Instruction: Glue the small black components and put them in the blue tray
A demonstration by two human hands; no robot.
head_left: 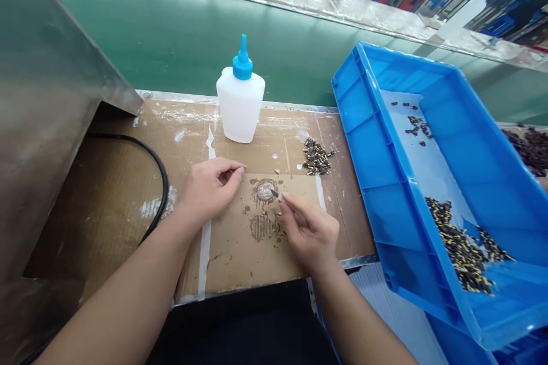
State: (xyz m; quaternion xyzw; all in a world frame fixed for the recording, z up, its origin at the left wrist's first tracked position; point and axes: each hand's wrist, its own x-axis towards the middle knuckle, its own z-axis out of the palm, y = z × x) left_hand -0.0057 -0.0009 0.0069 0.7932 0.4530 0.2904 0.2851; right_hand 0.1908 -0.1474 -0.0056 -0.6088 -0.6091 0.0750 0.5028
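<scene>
My right hand (309,231) pinches a thin dark-tipped tool (275,193), its tip at a whitish glue patch (264,191) on the cardboard (240,262). Just below that patch is a second, rough worn spot (261,228). My left hand (214,187) rests on the cardboard to the left, thumb and fingertips pressed together; anything between them is too small to make out. Behind the hands stands a white bottle (241,105) with a blue nozzle cap. A small pile of black and yellow pieces (317,157) lies to the right of the bottle.
At the right, a large blue bin (372,154) holds many black and yellow pieces (460,245) and a few dark bits on a white sheet. A metal housing (55,97) and a black cable (165,182) are at the left. Another white bottle (464,17) stands beyond the green strip.
</scene>
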